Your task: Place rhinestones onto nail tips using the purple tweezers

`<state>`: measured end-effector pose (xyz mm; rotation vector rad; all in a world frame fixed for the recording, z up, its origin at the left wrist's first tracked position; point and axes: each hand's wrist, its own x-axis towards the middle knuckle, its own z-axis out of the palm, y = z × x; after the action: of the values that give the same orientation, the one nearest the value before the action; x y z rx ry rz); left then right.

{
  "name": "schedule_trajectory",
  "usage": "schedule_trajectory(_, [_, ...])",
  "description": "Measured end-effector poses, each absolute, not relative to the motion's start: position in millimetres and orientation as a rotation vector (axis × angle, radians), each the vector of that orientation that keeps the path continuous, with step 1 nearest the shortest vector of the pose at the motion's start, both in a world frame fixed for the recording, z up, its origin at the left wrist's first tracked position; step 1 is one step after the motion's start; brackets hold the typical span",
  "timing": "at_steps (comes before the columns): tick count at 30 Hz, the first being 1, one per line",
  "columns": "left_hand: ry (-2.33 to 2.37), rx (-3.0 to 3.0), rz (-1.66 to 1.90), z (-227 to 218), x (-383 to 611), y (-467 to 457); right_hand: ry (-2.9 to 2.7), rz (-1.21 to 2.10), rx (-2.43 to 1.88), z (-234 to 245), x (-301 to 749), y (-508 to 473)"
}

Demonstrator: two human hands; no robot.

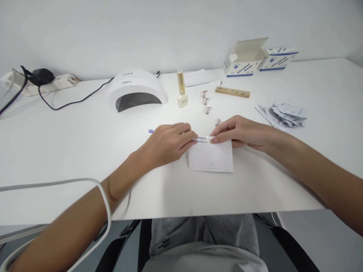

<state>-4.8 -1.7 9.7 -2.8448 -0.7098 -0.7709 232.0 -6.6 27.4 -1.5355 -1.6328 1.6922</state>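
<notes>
In the head view my left hand is closed around purple tweezers, whose thin tips reach right to the top edge of a white sheet. Small shiny marks in rows, perhaps stickers, dot this sheet. My right hand pinches the sheet's upper right edge between thumb and fingers, close to the tweezer tips. Whether the tips grip anything is too small to tell. Just behind my right fingers is a small metal stand with a clear nail tip, partly hidden. Several similar nail tips on stands are farther back.
A white nail lamp stands back left, beside a polish bottle. At the back right are a wooden strip, alcohol pad boxes and a pile of papers. A white cable loops over my left forearm.
</notes>
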Motion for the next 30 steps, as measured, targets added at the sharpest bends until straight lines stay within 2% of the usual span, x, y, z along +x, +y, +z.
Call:
schedule_trajectory(11, [-0.902,-2.94,-0.999,11,-9,3,-1.748,1.673,-1.452,25,235,-8])
schedule_trajectory(17, [-1.568,-3.101,-1.297,20,-3,1,-1.82,1.574,-1.387,30,231,-12])
schedule_trajectory(21, [-1.811,-3.321,-1.195,27,-3,3,-1.864,1.563,-1.315,31,228,-14])
schedule_trajectory(30, [-1.804,-3.312,-1.144,26,-2,3,-1.95,1.547,-1.294,30,225,-15])
